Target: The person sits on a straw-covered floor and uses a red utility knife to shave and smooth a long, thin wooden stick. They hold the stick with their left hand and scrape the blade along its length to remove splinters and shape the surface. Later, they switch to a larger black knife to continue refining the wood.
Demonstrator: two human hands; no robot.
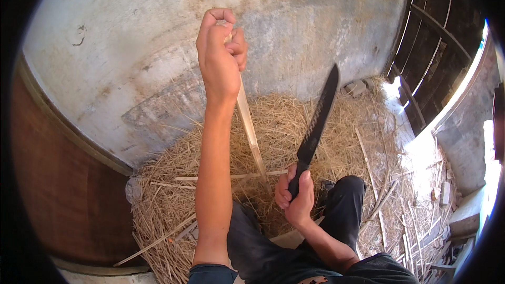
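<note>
My left hand (221, 55) is raised at the upper middle, its fingers curled around the top of a long pale bamboo strip (245, 113). The strip slants down from my fist toward the straw between my legs, where its lower end is hard to make out. My right hand (296, 194), lower and to the right, is closed on the black handle of a knife (319, 119). Its long dark blade points up and slightly right, apart from the strip. The blade has a row of small marks along it.
Loose straw (179, 163) covers the floor around my legs, with several thin pale sticks (368, 158) scattered in it. A stained plaster wall (137, 37) rises in front. A brown panel (68, 179) stands at left, dark wooden planks (436, 37) at upper right. A stone (356, 88) lies by the wall.
</note>
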